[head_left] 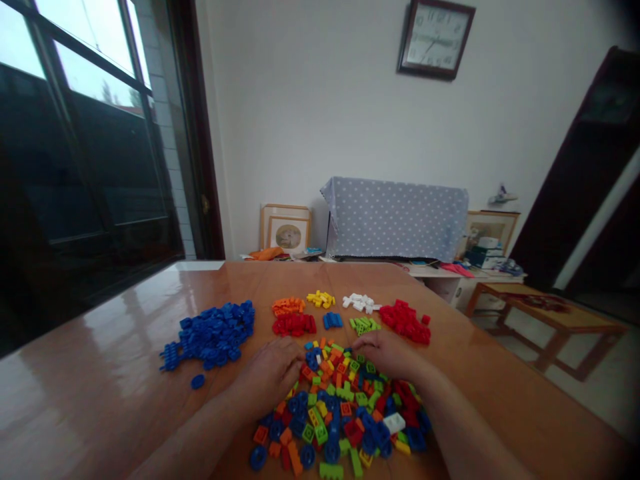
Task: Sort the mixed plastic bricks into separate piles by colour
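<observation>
A mixed pile of toy bricks (340,407) lies between my forearms. My left hand (275,370) is at its upper left edge, fingers curled; whatever they may hold is hidden. At the upper right edge is my right hand (383,352), its fingers bent down to the bricks, their tips unclear. Beyond them sit sorted heaps: orange (289,306), yellow (321,299), white (361,303), dark red (295,325), light blue (333,321), lime green (365,325) and red (406,321). A large blue heap (215,333) is at the left.
A single blue round piece (198,381) lies on the shiny brown table (115,387) near the blue heap. Behind the table, a dotted cloth (397,217) covers something against the wall. A low wooden stool (550,310) stands at the right.
</observation>
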A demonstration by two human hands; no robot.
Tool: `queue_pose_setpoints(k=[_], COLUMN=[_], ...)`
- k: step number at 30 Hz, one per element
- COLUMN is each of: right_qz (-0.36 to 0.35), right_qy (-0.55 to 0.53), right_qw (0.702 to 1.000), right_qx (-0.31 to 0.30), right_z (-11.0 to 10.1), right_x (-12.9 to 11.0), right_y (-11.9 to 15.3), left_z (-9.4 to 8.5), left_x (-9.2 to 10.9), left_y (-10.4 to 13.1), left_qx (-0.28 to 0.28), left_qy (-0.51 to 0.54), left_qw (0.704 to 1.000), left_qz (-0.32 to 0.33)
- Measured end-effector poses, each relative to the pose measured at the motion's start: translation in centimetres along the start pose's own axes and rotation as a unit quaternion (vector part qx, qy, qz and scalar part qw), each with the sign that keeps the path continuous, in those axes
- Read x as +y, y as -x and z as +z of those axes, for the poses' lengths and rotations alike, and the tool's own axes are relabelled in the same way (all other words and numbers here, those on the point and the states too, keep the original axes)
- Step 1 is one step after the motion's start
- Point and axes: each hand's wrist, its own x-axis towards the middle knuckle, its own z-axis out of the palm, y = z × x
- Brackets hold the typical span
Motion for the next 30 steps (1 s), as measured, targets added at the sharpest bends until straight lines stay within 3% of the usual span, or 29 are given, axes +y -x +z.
queue_pose_setpoints(k=[2, 6, 14, 20, 30], right_qz=[0.003, 0.073, 0.101, 0.065, 0.103], right_qy=[-0.011, 0.024, 0.075, 0.064, 0.086], right_qw=[1.0, 0.994, 0.992, 0.996, 0.991], right_qx=[0.028, 0.076, 0.028, -0.005, 0.031], right_z=[-0.2, -1.1, -1.6, -1.1, -1.3], right_x=[0.6, 2.3, 3.2, 2.5, 2.7], right_y=[-0.1, -0.1, 0.6, 0.5, 0.5], left_z=[-0.1, -0.8, -0.7, -0.8, -0.3], left_x=[0.1, 0.5, 0.6, 0.7, 0.3], left_y=[0.0, 0.1, 0.0, 0.0, 0.0], left_qx=[0.002, -0.001, -0.012, -0.017, -0.006], left_qy=[0.003, 0.015, 0.01, 0.01, 0.007], left_qw=[1.0, 1.0, 1.0, 1.0, 1.0], left_qz=[-0.004, -0.006, -0.01, -0.009, -0.004])
